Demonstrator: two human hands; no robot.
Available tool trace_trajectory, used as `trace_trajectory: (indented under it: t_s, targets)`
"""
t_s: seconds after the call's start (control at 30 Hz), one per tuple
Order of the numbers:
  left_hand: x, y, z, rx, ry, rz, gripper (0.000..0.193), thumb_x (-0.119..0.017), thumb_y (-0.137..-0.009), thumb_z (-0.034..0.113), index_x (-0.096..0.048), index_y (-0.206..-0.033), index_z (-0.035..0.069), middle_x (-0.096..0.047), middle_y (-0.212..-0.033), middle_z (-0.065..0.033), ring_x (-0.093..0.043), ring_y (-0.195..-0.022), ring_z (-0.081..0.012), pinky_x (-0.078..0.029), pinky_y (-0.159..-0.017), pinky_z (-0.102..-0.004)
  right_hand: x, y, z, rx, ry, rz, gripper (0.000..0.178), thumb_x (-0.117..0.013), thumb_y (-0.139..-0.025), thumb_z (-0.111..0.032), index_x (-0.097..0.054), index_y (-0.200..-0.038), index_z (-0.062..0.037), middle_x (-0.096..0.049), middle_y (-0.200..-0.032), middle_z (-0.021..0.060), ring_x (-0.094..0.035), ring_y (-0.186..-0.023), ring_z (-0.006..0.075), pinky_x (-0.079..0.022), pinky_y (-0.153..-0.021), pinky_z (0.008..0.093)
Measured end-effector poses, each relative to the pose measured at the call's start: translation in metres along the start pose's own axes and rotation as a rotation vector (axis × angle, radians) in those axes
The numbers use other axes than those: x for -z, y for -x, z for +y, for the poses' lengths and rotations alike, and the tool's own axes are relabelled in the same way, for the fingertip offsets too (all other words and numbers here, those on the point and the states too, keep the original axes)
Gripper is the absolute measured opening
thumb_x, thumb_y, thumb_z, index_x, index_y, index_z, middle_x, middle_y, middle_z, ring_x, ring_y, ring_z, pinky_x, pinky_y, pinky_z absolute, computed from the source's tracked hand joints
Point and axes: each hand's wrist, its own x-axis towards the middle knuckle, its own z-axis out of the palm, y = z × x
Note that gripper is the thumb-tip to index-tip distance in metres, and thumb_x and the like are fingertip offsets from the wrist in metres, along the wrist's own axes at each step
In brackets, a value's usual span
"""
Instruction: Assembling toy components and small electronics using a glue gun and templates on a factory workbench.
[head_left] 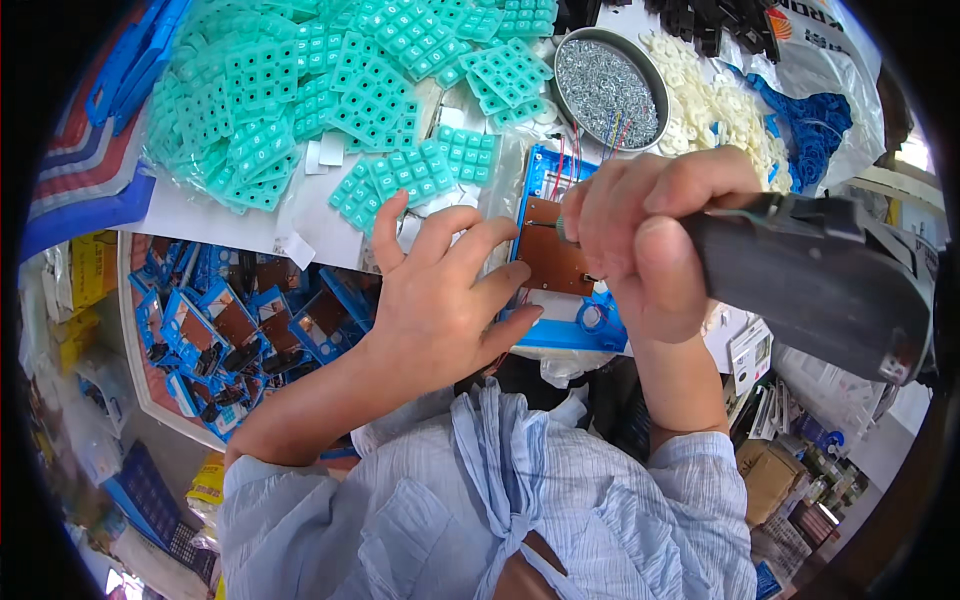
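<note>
In front of me lies a blue plastic case (570,335) with a brown circuit board (555,265) set in it and thin red wires at its upper end. My right hand (645,225) is wrapped round a black electric screwdriver (800,270), which is held nearly level over the case. Its thin bit reaches left across the board; whether the tip touches a screw I cannot tell. My left hand (435,290) is open, fingers spread, with thumb and fingertips at the board's left edge. Part of the case is hidden beneath my right hand.
Translucent green keypads (375,85) are heaped at the far left. A round metal tin (655,75) of small screws stands behind the case, beside cream plastic pieces (690,85) and blue parts (815,125). At left, a basin (135,360) holds several blue cases with boards.
</note>
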Motion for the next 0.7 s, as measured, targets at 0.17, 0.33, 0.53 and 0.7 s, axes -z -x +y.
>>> trace_trajectory:
  t_s: [0.17,0.33,0.53,0.7]
  targets:
    - [0.004,0.001,0.003,0.023,0.033,-0.005,0.036,-0.081,-0.070,0.035,-0.074,-0.096,0.011,-0.060,-0.118,-0.0026,-0.052,-0.116,-0.0238,-0.018,-0.109,-0.0628,0.005,-0.002,-0.003,-0.041,0.368,-0.211,0.030,-0.067,-0.096,-0.015,-0.038,-0.093,-0.0093,-0.049,-0.062,0.0040,-0.047,-0.051,0.0125,-0.043,-0.049,0.0307]
    - [0.006,0.019,0.014,0.101,0.144,-0.031,0.047,-0.082,-0.069,0.032,-0.065,-0.104,0.007,-0.058,-0.110,-0.0072,-0.054,-0.107,-0.0265,-0.029,-0.101,-0.0571,0.001,0.000,0.003,-0.016,0.337,-0.141,0.028,-0.069,-0.095,-0.015,-0.041,-0.095,-0.0089,-0.049,-0.061,0.0034,-0.047,-0.050,0.0126,-0.043,-0.048,0.0307]
    - [0.012,0.046,0.016,0.109,0.268,-0.148,0.022,-0.077,-0.079,0.005,-0.065,-0.098,0.006,-0.065,-0.079,-0.0086,-0.062,-0.070,-0.0269,-0.047,-0.065,-0.0375,0.037,-0.020,-0.032,0.013,0.065,-0.150,0.040,-0.061,-0.098,-0.022,-0.046,-0.131,-0.0051,-0.055,-0.074,0.0044,-0.055,-0.066,0.0160,-0.048,-0.068,0.0381]
    - [0.032,0.011,0.008,0.236,0.371,-0.004,0.011,-0.070,-0.084,0.007,-0.064,-0.094,0.007,-0.066,-0.081,-0.0101,-0.062,-0.068,-0.0295,-0.047,-0.064,-0.0404,0.025,-0.002,-0.080,0.137,0.842,0.226,0.060,-0.063,-0.090,-0.018,-0.038,-0.142,0.0009,-0.060,-0.109,0.0189,-0.058,-0.097,0.0297,-0.045,-0.096,0.0496]
